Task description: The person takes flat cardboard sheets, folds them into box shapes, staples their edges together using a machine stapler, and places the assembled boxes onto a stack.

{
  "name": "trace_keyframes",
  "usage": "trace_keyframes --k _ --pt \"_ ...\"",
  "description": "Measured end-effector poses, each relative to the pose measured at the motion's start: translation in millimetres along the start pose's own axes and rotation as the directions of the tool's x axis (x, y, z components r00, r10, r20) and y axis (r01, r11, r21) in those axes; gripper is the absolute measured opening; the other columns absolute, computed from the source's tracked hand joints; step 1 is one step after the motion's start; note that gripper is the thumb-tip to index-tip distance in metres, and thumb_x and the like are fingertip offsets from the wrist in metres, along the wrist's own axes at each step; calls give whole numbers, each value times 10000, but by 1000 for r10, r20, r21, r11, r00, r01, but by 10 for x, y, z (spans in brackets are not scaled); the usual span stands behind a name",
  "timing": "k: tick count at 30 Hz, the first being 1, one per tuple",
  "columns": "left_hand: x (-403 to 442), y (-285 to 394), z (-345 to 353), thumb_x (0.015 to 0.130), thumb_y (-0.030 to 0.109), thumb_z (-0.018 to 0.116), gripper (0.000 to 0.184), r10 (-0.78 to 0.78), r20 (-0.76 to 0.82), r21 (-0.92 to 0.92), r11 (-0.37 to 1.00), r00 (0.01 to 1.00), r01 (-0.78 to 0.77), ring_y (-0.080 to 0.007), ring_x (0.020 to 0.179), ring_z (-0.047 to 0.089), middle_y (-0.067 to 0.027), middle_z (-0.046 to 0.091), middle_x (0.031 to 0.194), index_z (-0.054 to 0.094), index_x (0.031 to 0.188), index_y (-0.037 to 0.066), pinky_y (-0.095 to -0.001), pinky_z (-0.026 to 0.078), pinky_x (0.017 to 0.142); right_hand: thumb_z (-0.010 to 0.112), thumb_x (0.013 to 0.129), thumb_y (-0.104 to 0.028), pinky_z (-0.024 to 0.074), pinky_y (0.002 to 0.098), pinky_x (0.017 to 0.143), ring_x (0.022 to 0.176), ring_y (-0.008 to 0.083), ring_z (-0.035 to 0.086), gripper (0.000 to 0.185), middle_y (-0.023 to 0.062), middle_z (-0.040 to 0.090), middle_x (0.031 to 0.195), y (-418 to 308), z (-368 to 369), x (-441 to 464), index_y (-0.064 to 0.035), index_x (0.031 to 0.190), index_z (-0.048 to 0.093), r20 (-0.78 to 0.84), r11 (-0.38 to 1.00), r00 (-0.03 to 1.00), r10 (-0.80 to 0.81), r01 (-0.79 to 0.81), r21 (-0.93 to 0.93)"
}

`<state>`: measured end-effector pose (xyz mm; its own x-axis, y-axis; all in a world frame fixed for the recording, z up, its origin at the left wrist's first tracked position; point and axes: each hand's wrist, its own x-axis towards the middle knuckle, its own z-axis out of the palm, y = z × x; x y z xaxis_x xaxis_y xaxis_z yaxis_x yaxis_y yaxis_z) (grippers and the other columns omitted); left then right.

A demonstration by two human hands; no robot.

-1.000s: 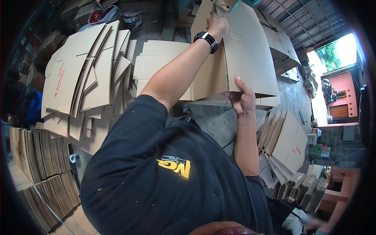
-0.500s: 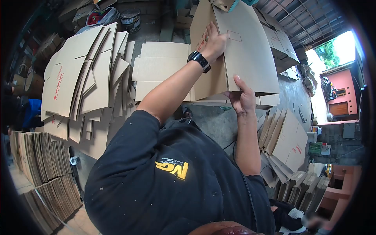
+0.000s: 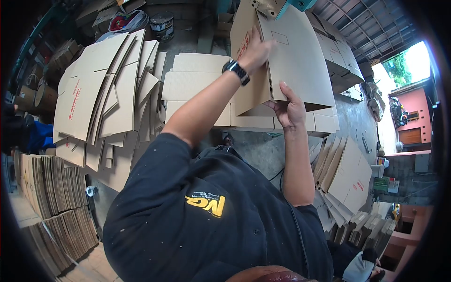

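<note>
A folded cardboard box stands upright before me, with red print on its narrower side and a small outlined rectangle on the wide panel. My left hand, with a black watch at the wrist, lies against the printed side near the corner, fingers stretched out. Lower down, my right hand grips the box's bottom edge, thumb on the outside and fingers partly hidden beneath. Above the box's far corner is a metal and teal machine head. Flat cardboard sheets lie under and beside the box.
A leaning stack of printed cardboard blanks is at my left, with bundled cardboard below it. More blanks lean at the right. Folded boxes stand behind. Another person is partly visible at lower right.
The box has shifted slightly away from me along the machine head, and both hands have moved with it. My grip looks the same; the view has tilted a little.
</note>
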<state>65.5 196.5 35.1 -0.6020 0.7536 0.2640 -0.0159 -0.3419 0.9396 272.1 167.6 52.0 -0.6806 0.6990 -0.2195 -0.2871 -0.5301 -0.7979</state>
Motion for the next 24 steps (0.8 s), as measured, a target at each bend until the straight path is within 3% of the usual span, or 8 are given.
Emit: trace_keyframes --k 3,13,19,22,23,24 --pt "-310 86 37 886 325 610 934 1 -7 102 995 1000 0 -357 1525 125 -287 198 1600 110 1546 -108 -397 119 1237 665 949 -142 602 524 826 991 275 702 324 102 675 1141 -58 92 54 -15 1238 595 13 1000 1000 -17 17 3" --pt "126 158 24 911 341 569 869 -61 -107 191 978 992 81 -355 1520 136 -264 184 1613 159 1526 -117 -390 133 1229 663 954 -155 555 562 893 1030 294 677 318 119 667 1145 -187 197 474 -8 1228 597 22 1000 1000 15 -15 0" --pt "-38 -51 34 890 243 624 787 4 -83 106 994 997 5 -311 1389 393 -248 385 1478 239 1471 -120 -378 332 1143 639 972 -178 546 562 910 1056 286 663 317 119 660 1145 -142 251 468 -16 1239 583 51 1000 999 -4 5 -22" --pt "-60 -32 1 862 185 656 813 72 20 -2 997 997 -72 -286 1319 460 -232 431 1430 215 1475 -117 -365 397 1095 629 979 -178 544 565 910 1062 278 659 314 114 660 1128 -163 280 517 -23 1247 575 39 999 999 6 -5 -44" --pt "12 -29 -13 847 288 664 970 11 50 -24 1000 999 -10 -342 1424 159 -291 180 1524 81 1501 -128 -398 195 1168 629 979 -178 544 565 910 1062 278 659 314 114 660 1128 -173 286 558 -23 1247 575 37 999 999 7 -5 -47" --pt "84 -17 -30 840 317 667 1023 -7 59 -25 1000 998 9 -360 1459 60 -308 97 1557 36 1510 -132 -409 129 1192 627 981 -180 546 569 900 1047 268 660 304 108 660 1115 -193 308 630 -27 1239 577 47 999 999 9 -7 -42"
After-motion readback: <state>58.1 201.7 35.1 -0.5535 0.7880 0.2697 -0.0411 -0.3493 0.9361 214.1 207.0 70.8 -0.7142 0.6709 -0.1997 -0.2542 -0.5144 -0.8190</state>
